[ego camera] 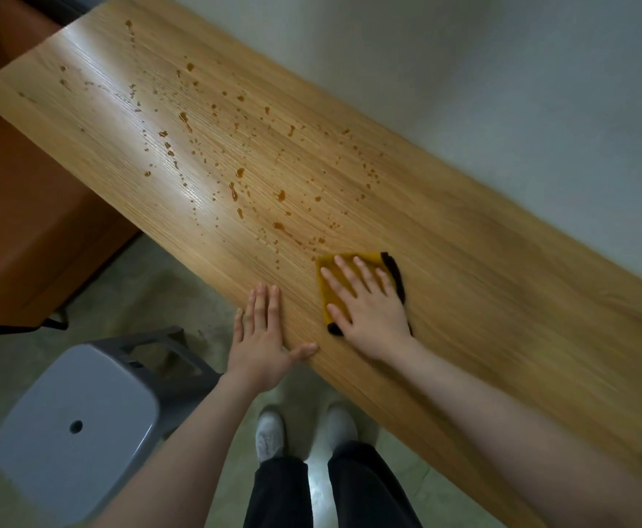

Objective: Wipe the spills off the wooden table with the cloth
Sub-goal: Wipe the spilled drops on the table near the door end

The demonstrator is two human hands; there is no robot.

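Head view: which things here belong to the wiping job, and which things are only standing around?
Belong to the job:
- wooden table
- brown spills
- yellow cloth
- right hand, pressing flat on the cloth
- left hand, flat on the table edge

Only standing around:
- grey stool
- orange-brown cabinet

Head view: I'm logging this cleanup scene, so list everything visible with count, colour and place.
Long wooden table: one, light oak, diagonal along the white wall.
Brown liquid spills: many drops, amber, scattered over the table's far half.
Folded yellow cloth with dark edging: one, on the table under the right hand.
Grey plastic stool: one, on the floor, lower left.
White shoes: two, on the floor.
Left hand: flat on the table edge.
Right hand: flat, pressing the cloth.
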